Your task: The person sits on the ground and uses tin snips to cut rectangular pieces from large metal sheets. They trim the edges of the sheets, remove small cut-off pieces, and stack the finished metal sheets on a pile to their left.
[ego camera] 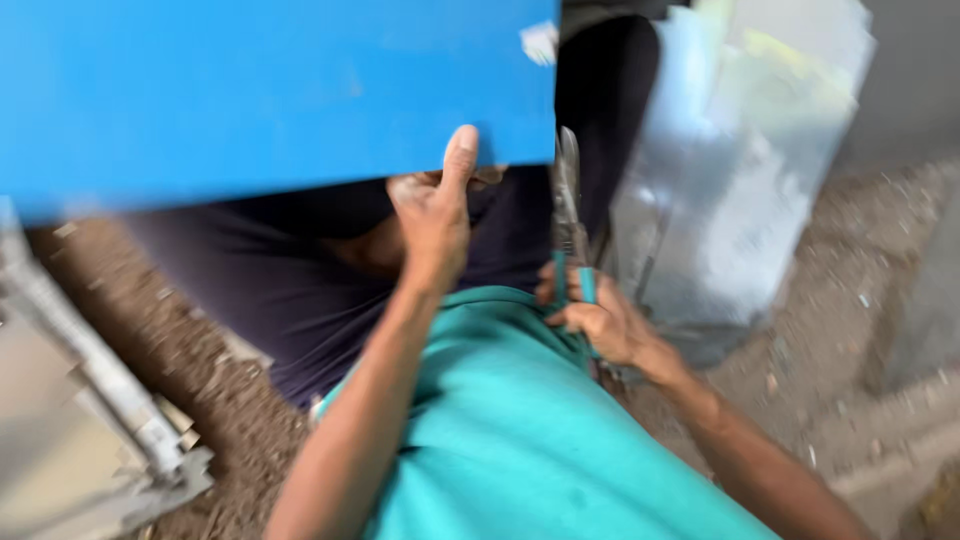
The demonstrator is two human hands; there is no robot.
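One broad, flat blue sheet (270, 95), smooth and matte, fills the upper left of our view. Our left hand (432, 215) pinches its lower edge, thumb pressed flat on the blue face. Behind stand shiny, creased silver metal sheets (740, 170), leaning upright over gritty brown ground (880, 300). Pale folded metal channels (90, 400) lie at lower left. Our right hand (600, 325) is closed around the teal handles of metal snips (570, 225), whose grey blades point up just beside the sheet's right edge.
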